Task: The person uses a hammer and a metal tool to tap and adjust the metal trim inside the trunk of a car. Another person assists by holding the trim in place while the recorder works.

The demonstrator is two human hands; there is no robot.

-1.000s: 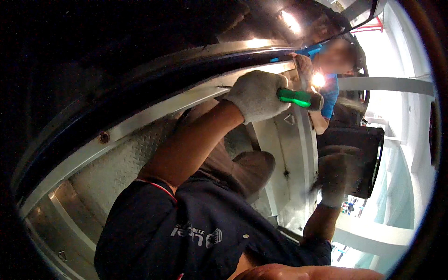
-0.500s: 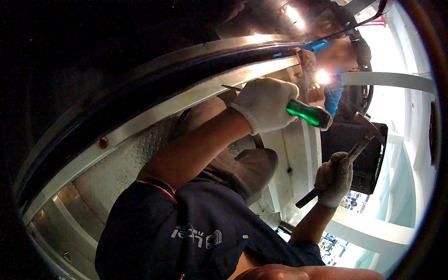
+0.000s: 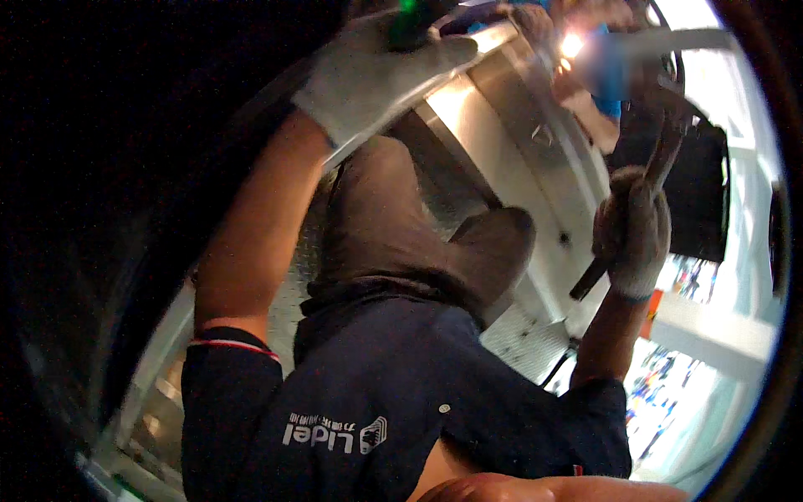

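My left hand (image 3: 368,79), in a white knit glove, is raised at the top beside the long metal edge. It is closed round a screwdriver (image 3: 411,29) with a translucent green handle; the shaft and tip are lost in the dark. Out to the right, my right hand (image 3: 634,222), also gloved, grips a hammer (image 3: 666,146) by its handle. The hammer's head is up, blurred, and the handle's dark end sticks out below the fist. Hammer and screwdriver are well apart.
A co-worker in blue (image 3: 615,75) is close by at the upper right, near a bright light (image 3: 571,46). A metal frame rail (image 3: 452,71) runs beside my legs (image 3: 393,217). Behind the hammer stands a black panel (image 3: 707,192). Tread plate (image 3: 523,339) lies below.
My left hand has moved up and to the left with the screwdriver, over the metal edge. My right hand has risen slightly to the right with the hammer. The view has shifted.
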